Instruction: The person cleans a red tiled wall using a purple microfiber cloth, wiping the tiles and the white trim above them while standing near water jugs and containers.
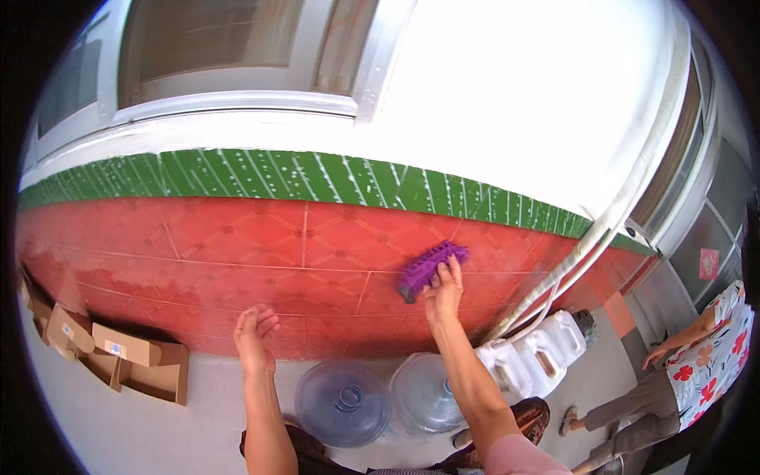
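Observation:
My right hand (445, 290) grips a purple chenille duster (428, 267) with a dark end piece, held up against or close to the red tiled wall (249, 249). Contact with the tiles cannot be made out for certain. Lower and to the left, my left hand (255, 329) is raised before the same wall with its fingers loosely curled and nothing in it. Two large clear water-cooler bottles (341, 409) stand on the floor at the foot of the wall, between and below my arms.
Several open cardboard boxes (142, 347) line the wall at left. White plastic jugs (540, 362) and a wrapped pipe (585, 246) are at right. A person in a floral top (703, 362) stands far right. Above the tiles run a green painted band (297, 175) and a window (231, 47).

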{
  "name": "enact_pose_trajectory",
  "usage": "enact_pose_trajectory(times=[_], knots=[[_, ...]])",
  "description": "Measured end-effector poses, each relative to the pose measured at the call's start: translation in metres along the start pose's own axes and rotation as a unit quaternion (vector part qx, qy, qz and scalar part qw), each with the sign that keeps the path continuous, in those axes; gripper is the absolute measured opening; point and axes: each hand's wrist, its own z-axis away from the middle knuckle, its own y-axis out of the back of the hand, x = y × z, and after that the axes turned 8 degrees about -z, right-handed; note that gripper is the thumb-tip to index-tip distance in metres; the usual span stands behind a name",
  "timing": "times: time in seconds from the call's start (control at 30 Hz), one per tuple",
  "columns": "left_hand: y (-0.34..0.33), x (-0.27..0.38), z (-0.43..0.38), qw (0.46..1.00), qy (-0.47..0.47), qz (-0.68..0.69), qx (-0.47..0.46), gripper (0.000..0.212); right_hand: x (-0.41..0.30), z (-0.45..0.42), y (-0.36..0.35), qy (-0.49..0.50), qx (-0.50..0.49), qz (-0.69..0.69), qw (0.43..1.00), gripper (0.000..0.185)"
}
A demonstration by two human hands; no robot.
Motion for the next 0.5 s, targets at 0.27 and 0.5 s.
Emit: enact_pose_trajectory(times=[0.27, 0.5], knots=[[-0.003, 0.002, -0.002, 1.000, 0.006, 0.017, 0.003, 0.021, 0.015, 0.028, -0.089, -0.008, -0.121, 0.039, 0.992, 0.060], [0.006, 0.016, 0.002, 1.000, -0.008, 0.017, 0.022, 0.021, -0.017, 0.081, -0.128, 0.078, -0.222, -0.002, 0.972, 0.071]])
